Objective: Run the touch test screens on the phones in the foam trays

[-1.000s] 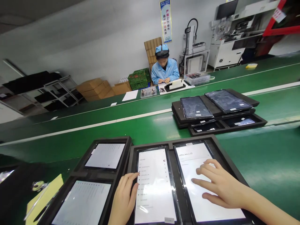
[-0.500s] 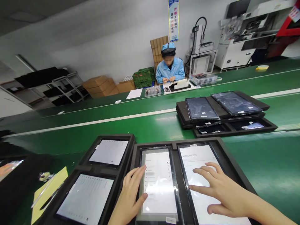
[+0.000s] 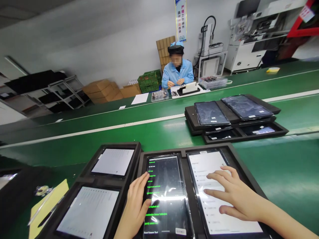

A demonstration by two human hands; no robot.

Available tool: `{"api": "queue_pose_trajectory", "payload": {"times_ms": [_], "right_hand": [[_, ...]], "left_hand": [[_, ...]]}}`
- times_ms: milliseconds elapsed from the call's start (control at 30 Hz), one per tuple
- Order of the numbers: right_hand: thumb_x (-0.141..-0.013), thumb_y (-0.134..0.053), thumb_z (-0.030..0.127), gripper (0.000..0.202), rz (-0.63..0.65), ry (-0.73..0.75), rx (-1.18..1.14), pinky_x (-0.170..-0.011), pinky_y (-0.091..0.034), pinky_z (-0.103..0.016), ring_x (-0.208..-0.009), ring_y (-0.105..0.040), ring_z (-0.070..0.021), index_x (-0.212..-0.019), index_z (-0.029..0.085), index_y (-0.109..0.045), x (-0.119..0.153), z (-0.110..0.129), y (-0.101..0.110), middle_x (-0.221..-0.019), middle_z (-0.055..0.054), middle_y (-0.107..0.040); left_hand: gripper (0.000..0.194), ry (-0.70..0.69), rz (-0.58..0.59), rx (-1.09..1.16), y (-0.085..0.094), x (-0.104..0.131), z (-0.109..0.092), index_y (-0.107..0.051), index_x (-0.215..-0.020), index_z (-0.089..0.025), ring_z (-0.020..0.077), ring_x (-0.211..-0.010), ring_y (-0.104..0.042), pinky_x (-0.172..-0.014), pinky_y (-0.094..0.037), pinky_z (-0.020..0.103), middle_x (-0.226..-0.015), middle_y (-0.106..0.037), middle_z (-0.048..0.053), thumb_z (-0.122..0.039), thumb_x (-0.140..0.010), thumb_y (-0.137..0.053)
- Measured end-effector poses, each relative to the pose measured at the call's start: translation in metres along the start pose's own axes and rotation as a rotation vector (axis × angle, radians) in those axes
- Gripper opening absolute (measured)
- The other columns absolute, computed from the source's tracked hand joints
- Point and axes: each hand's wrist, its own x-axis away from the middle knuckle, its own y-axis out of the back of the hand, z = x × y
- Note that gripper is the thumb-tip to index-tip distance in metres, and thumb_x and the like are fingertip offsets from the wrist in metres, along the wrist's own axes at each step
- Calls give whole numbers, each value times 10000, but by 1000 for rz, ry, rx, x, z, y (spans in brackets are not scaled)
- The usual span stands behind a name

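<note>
Two tablets lie side by side in a black foam tray [image 3: 187,186] in front of me. The left tablet [image 3: 169,192] shows a dark screen with a list of mostly green test names. My left hand [image 3: 136,202] rests along its left edge, fingers stretched out and thumb over the screen. On the right tablet [image 3: 206,212] a white "Internet" settings list is lit. Above it my right hand [image 3: 231,194] is spread open, index finger at or just over the glass; whether it touches I cannot tell. Neither hand grips anything.
Left of me, another foam tray [image 3: 91,179] holds two lit tablets. Yellow paper [image 3: 50,205] with pens lies beside it. Stacked trays with tablets [image 3: 211,113] stand at back right. Across the green bench [image 3: 154,132] a person in blue [image 3: 177,74] works at small parts.
The left tablet's screen went from a white settings list to the dark test list. The right one went from a near-blank page to the "Internet" list. Both hands stay nearly in place.
</note>
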Motion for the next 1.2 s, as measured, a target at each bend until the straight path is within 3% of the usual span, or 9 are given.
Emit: {"api": "queue_pose_trajectory", "payload": {"times_ms": [200, 267, 367, 467, 567, 733, 933, 1100, 1200], "right_hand": [[-986, -457, 735, 645, 113, 24, 23, -1077, -174, -577, -1184, -480, -355, -1506, 354, -464, -1, 1, -6, -1366, -153, -494], [-971, -470, 751, 644, 123, 27, 4, -1082, -183, -577, -1180, -478, -352, -1470, 346, -508, -3, 3, -6, -1358, -146, -498], [-1038, -449, 579, 411, -23, -32, -55, -1066, -196, -557, -1090, -507, -309, -1049, 259, -707, -4, 6, -3, -1226, -112, -564], [-1043, -365, 307, 392, -278, -104, -88, -988, -255, -520, -901, -522, -242, -723, 188, -559, 1, 6, 2, -999, -77, -593], [-1001, -354, 249, 307, -332, -100, -93, -929, -278, -496, -814, -515, -221, -795, 193, -575, 8, 4, 5, -928, -60, -586], [-991, -401, 246, 293, -136, -109, -65, -996, -227, -486, -969, -548, -246, -1075, 239, -681, 3, 1, 8, -1089, -69, -600], [-972, -476, 248, 306, 17, -18, -23, -1040, -158, -489, -1082, -502, -265, -1196, 287, -680, -6, 3, 10, -1193, -83, -569], [-985, -408, 194, 341, -76, -85, -108, -1055, -178, -505, -1060, -533, -255, -1042, 273, -735, -4, 9, 4, -1154, -72, -572], [-1004, -377, 217, 375, -184, -96, -88, -1046, -213, -514, -1041, -545, -261, -1090, 255, -740, 3, 6, 1, -1153, -84, -582]], "left_hand": [[629, 5, 0, 1, -2, 3, 1, -199, -1597, -324, 284, -1379, -418, -1106, -446, 487, -1540, -446, 82, -599, -1033, -239], [646, 25, -6, -28, -4, 5, 3, -157, -1604, -333, 294, -1379, -413, -1100, -439, 519, -1549, -434, 86, -616, -1027, -225], [677, 76, -36, -70, -7, 7, 6, -100, -1614, -316, 319, -1392, -391, -1103, -412, 570, -1577, -387, 114, -631, -1021, -184], [761, 105, -49, -74, -8, 7, 7, -36, -1621, -264, 348, -1417, -357, -1116, -385, 593, -1624, -285, 162, -680, -992, -136], [772, 135, -49, -68, -9, 6, 4, 50, -1614, -249, 375, -1453, -299, -1128, -341, 648, -1654, -187, 184, -667, -998, -150], [641, 179, -47, -102, -12, 6, 1, 133, -1594, -299, 351, -1523, -182, -1173, -207, 719, -1678, -104, 159, -367, -1067, -226], [697, 169, 25, -172, -10, 5, -2, 198, -1575, -279, 372, -1523, -190, -1136, -246, 759, -1667, -109, 203, -253, -1048, -258], [714, 125, 27, -224, -8, 3, -5, 201, -1574, -249, 385, -1513, -215, -1116, -247, 781, -1656, -138, 226, -227, -1035, -266], [730, 139, 33, -235, -9, 3, -5, 196, -1576, -231, 384, -1514, -214, -1121, -242, 773, -1653, -144, 233, -279, -1044, -301]]}}
